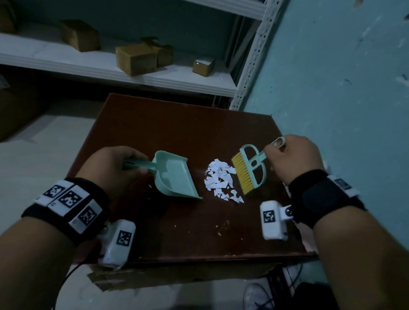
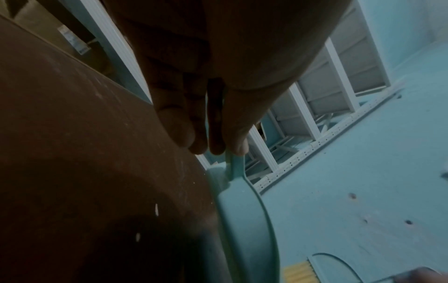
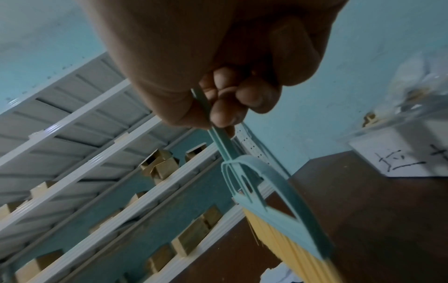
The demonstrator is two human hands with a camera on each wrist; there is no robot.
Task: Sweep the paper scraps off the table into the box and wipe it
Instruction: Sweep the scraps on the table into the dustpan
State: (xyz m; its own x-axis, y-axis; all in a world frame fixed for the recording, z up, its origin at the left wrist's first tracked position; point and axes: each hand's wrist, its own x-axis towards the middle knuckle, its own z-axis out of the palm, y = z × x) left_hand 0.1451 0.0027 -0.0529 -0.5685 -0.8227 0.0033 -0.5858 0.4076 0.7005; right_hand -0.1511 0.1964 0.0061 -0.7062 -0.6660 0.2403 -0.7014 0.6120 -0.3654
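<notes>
Table (image 1: 181, 233): dark brown top, small, set against a teal wall (image 1: 355, 88); pale flecks and scratches on its near part.
Scraps (image 1: 220, 181): white paper bits heaped in a loose pile mid-table, between dustpan and brush; a few stragglers trail toward the near right. A white patch of them also shows at the bottom edge of the right wrist view.
Dustpan (image 1: 175, 175): mint green, lying on the table left of the pile, open mouth facing the scraps, lip just beside them but not touching.
Left hand (image 1: 114, 169): fingers wrapped round the dustpan handle. In the left wrist view the fingers (image 2: 184, 122) lie close together along the handle, the pan body below them on the table.
Brush (image 1: 249, 171): mint frame, yellow bristles, right of the pile. Bristle edge meets the right side of the scraps; handle angles up toward the right.
Right hand (image 1: 293, 160): pinching the brush handle near its looped end, thumb and curled fingertips (image 3: 225, 113) clamped on the thin stem.
Wrists: black bands with square-coded tags, a white camera unit under each.
Shelves (image 1: 113, 63): white metal rack behind the table, several small cardboard boxes (image 1: 137, 58) on it.
Box for scraps: which one it is cannot be told.
Floor: pale; white shoes at the bottom edge of the head view.
</notes>
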